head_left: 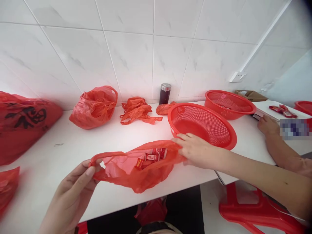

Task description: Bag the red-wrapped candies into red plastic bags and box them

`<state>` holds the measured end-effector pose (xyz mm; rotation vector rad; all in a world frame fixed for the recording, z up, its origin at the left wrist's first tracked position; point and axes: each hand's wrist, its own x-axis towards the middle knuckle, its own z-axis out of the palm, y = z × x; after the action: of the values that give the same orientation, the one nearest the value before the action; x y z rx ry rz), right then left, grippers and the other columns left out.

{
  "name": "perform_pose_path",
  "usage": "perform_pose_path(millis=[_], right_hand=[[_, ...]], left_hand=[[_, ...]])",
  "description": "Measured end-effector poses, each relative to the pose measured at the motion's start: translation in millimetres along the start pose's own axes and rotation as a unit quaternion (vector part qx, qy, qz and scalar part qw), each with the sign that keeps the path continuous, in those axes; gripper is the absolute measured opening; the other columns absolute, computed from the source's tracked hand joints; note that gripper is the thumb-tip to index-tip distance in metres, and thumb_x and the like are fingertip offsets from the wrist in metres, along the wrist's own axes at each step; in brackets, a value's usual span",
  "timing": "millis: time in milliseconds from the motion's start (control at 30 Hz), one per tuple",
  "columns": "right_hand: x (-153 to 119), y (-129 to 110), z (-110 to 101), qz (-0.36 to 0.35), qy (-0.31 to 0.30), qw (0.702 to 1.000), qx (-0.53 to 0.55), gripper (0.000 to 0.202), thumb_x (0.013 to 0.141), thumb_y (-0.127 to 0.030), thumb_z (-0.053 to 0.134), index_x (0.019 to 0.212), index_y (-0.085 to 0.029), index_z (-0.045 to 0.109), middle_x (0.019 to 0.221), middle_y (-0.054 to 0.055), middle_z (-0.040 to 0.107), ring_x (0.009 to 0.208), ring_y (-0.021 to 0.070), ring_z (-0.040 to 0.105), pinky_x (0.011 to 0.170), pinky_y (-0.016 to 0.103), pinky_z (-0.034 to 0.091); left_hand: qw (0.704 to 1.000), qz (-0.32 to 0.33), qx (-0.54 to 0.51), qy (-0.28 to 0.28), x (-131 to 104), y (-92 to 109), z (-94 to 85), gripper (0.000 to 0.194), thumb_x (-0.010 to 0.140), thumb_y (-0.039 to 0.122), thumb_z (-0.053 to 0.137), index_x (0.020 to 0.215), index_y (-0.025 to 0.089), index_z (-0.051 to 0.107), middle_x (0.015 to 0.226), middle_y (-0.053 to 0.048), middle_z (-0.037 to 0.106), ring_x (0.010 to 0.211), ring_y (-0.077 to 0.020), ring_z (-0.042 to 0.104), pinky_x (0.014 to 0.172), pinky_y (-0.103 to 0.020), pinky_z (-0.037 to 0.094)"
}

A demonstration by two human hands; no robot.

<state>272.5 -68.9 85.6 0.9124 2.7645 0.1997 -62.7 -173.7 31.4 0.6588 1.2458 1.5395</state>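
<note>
Pinches one red bag [146, 182] open over the bench [48, 182] with left hand [78, 185] at one end and right hand [195, 151] at the other; shows at least three wrapped sweets [151, 157] inside, two red baskets [216, 130] and one flask [164, 96] behind.

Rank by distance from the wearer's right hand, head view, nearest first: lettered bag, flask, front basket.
1. Front basket: just beyond the right hand.
2. Flask: farther back, up by the wall.
3. Lettered bag: across at the far left.
</note>
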Motion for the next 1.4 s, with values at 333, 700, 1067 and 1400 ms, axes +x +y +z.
perform_pose_path(millis=[333,700,1067,1400], right_hand=[[-7.3,30.4,-76.2,0.071,0.217,0.962,0.153,0.023,0.084,-0.014,0.05,0.092,-0.022,0.07,0.093,0.001,0.071,0.082,0.0174,0.062,0.069,0.029,0.043],[1.0,17.8,-104.8,0.054,0.346,0.887,0.302,0.031,0.083,-0.014,0.05,0.102,-0.025,0.072,0.1,-0.001,0.07,0.089,0.016,0.063,0.076,0.029,0.048],[45.1,-39.2,-118.3,-0.141,0.271,0.828,0.47,0.03,0.084,-0.009,0.046,0.099,-0.023,0.068,0.089,-0.003,0.066,0.084,0.0101,0.061,0.074,0.024,0.048],[52.2,-36.7,-61.8,-0.06,0.278,0.81,0.513,0.023,0.082,-0.009,0.048,0.1,-0.022,0.053,0.09,-0.001,0.061,0.082,0.0112,0.058,0.074,0.028,0.049]], left_hand=[[0.971,0.235,-0.027,-0.018,31.2,81.5,42.5,0.008,0.083,0.015,0.064,0.087,0.014,0.071,0.075,0.003,0.07,0.063,-0.0083,0.06,0.063,-0.021,0.052],[0.937,0.346,0.028,-0.045,31.9,98.6,54.8,0.008,0.083,0.019,0.07,0.079,0.011,0.068,0.081,-0.001,0.069,0.083,-0.0143,0.062,0.091,-0.034,0.049],[0.898,0.036,0.278,-0.339,25.5,83.7,105.7,0.022,0.064,0.012,0.077,0.084,0.02,0.07,0.067,0.002,0.06,0.059,-0.0123,0.054,0.051,-0.02,0.044],[0.922,-0.006,0.253,-0.292,23.6,61.9,105.6,0.037,0.086,0.053,0.056,0.068,0.021,0.063,0.049,0.003,0.048,0.041,-0.0106,0.038,0.044,-0.025,0.034]])
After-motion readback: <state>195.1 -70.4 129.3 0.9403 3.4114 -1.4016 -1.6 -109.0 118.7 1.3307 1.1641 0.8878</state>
